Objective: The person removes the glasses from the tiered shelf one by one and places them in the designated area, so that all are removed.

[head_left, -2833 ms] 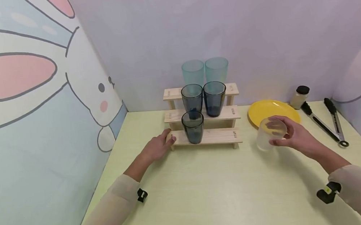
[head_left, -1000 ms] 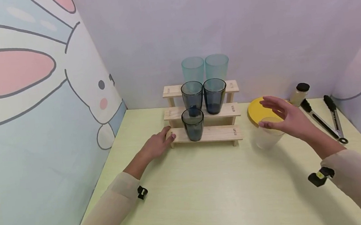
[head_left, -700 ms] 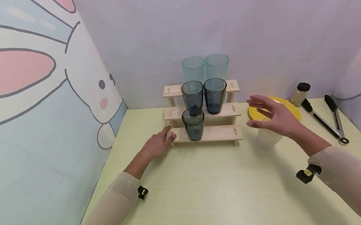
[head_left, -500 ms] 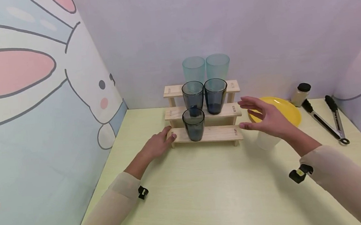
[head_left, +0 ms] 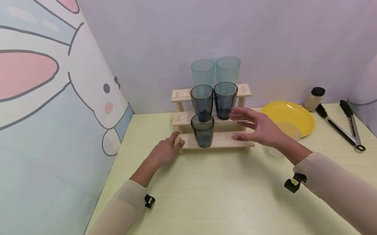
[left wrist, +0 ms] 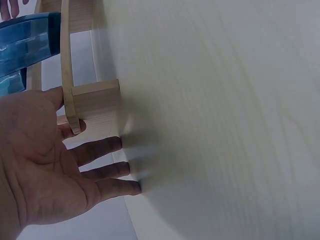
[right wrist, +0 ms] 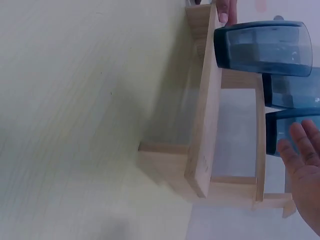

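The pale, grained wooden three-step rack stands on the light-yellow table, its long axis running left to right, steps rising toward the far side. The left hand pinches its near left end. The right hand, spread wide and holding nothing, is near an upright, see-through smoky-blue tumbler on the middle step.

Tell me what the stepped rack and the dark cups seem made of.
Stepped rack: wood, matte and apparently unvarnished, judging by its pale colour and faint grain.
Dark cups: glossy, tinted glass or hard plastic; their highlights and transparency fit both.
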`<action>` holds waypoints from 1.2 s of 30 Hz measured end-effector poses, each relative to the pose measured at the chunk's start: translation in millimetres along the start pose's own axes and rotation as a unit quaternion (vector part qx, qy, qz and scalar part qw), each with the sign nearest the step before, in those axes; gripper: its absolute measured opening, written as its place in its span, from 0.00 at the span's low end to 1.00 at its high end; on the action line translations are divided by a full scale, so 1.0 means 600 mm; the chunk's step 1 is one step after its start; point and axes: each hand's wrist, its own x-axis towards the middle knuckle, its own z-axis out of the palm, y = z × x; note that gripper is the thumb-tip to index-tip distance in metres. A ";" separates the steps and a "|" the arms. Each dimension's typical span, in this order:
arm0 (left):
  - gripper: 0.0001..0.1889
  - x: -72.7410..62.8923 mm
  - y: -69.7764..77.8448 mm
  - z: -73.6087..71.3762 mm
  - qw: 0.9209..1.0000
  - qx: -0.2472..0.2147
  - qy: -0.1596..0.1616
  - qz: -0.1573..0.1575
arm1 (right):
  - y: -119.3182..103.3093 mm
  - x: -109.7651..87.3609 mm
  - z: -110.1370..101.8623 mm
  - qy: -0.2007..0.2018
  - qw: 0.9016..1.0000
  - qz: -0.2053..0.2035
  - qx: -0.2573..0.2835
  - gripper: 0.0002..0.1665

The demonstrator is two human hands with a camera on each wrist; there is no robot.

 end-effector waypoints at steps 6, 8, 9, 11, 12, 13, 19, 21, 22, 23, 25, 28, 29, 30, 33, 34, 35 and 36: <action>0.41 -0.003 0.002 0.000 1.000 0.000 0.002 -0.001 | -0.003 0.013 0.033 -0.026 0.999 0.005 0.023 0.56; 0.40 -0.005 0.005 -0.002 1.000 -0.011 -0.007 -0.009 | -0.004 0.019 0.046 -0.026 0.999 0.001 0.025 0.56; 0.41 0.002 -0.005 0.003 1.000 -0.002 -0.002 -0.005 | -0.004 0.022 0.052 -0.025 0.999 0.000 0.029 0.56; 0.43 0.009 -0.012 0.007 1.000 -0.004 -0.004 -0.006 | -0.005 0.027 0.066 -0.019 0.999 -0.002 0.034 0.56; 0.45 0.014 -0.018 0.010 1.000 0.000 -0.005 -0.006 | -0.006 0.029 0.072 -0.015 0.999 -0.001 0.035 0.56; 0.46 0.018 -0.023 0.013 1.000 -0.002 -0.006 -0.007 | -0.007 0.032 0.079 -0.011 0.999 0.002 0.035 0.56; 0.48 0.043 -0.052 0.034 1.000 0.004 0.001 -0.002 | -0.015 0.043 0.117 0.022 0.999 0.028 -0.004 0.61; 0.48 0.040 -0.048 0.031 1.000 0.004 0.003 0.001 | -0.017 0.046 0.130 0.041 0.998 0.036 -0.020 0.62; 0.48 0.033 -0.038 0.024 1.000 -0.004 -0.003 -0.005 | -0.017 0.048 0.137 0.050 0.998 0.037 -0.027 0.62; 0.47 0.029 -0.034 0.021 1.000 -0.002 -0.004 -0.005 | -0.017 0.050 0.143 0.059 0.997 0.036 -0.035 0.62; 0.47 0.024 -0.031 0.019 1.000 -0.002 0.002 -0.001 | -0.017 0.054 0.154 0.078 0.995 0.031 -0.048 0.62; 0.44 0.012 -0.015 0.011 1.000 -0.007 -0.001 -0.005 | -0.018 0.061 0.169 0.101 0.992 0.020 -0.073 0.60; 0.43 0.009 -0.012 0.010 1.000 -0.007 0.001 -0.006 | -0.019 0.062 0.172 0.109 0.991 0.018 -0.082 0.59; 0.42 0.008 -0.010 0.010 1.000 -0.008 0.002 -0.008 | -0.019 0.064 0.176 0.116 0.989 0.019 -0.092 0.59; 0.40 0.002 0.002 0.006 1.000 -0.004 0.002 -0.018 | -0.021 0.070 0.185 0.134 0.984 0.025 -0.114 0.58; 0.40 0.001 0.002 0.007 1.000 -0.002 0.003 -0.019 | -0.021 0.072 0.187 0.137 0.983 0.026 -0.118 0.58; 0.39 0.002 0.002 0.007 1.000 0.002 0.004 -0.019 | -0.022 0.074 0.190 0.140 0.982 0.028 -0.121 0.58; 0.39 0.001 0.002 0.008 1.000 0.004 0.005 -0.019 | -0.022 0.076 0.193 0.142 0.982 0.029 -0.124 0.57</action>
